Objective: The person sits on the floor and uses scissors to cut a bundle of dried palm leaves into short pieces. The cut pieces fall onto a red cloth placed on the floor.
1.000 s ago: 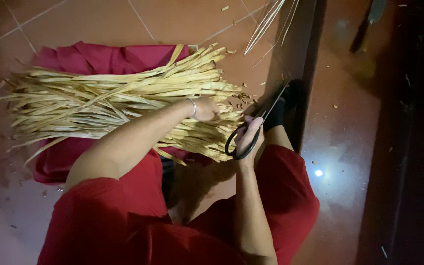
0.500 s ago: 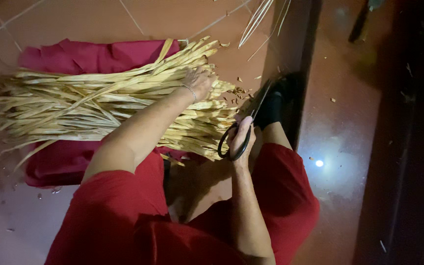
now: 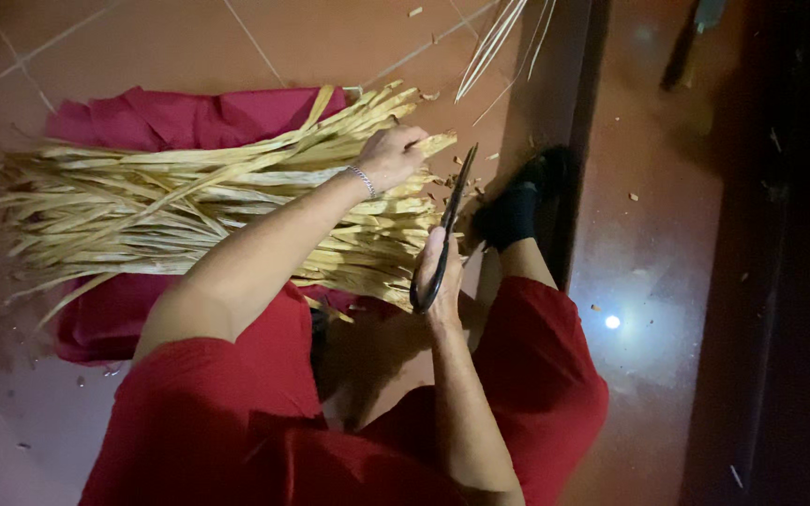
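Note:
A thick bundle of pale yellow dried leaf strips (image 3: 189,211) lies across a red cloth (image 3: 171,117) on the tiled floor. My left hand (image 3: 392,157), with a thin bracelet at the wrist, grips the ends of some strips near the bundle's right end. My right hand (image 3: 441,272) holds black scissors (image 3: 444,234) by the handles. The blades point up toward the strip ends by my left hand. My red trousers fill the bottom of the view, and my foot in a black sock (image 3: 510,211) rests to the right of the scissors.
Small cut scraps (image 3: 466,178) litter the floor near the bundle's right end. A few long strips (image 3: 499,37) lean at the top. A dark step edge (image 3: 578,141) runs down the floor, with a glossy floor and a dark wall to the right.
My left hand has slid up along the bundle's right end and closed on strip ends. My right hand has raised the scissors, blades now pointing up beside those ends.

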